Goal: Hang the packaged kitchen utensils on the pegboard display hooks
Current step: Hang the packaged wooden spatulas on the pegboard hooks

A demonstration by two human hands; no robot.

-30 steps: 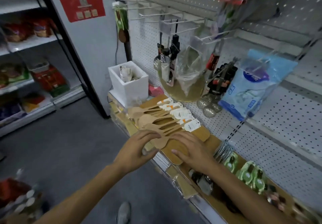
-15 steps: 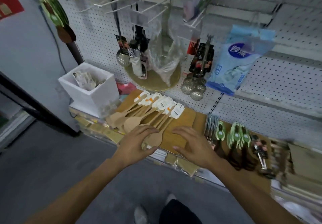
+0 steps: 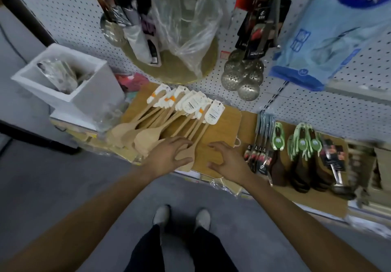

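Both hands have stayed low at the near shelf edge while the view has tilted down toward the feet. The left hand [image 3: 169,155], fingers spread, rests on the blade of a pale wooden spatula [image 3: 186,157]. The right hand [image 3: 229,161] arches open on the tan wooden board [image 3: 220,123], gripping nothing. The fanned white-tagged wooden spatulas [image 3: 169,119] remain unlifted; the white pegboard [image 3: 317,110] lies beyond, so hanging has not begun.
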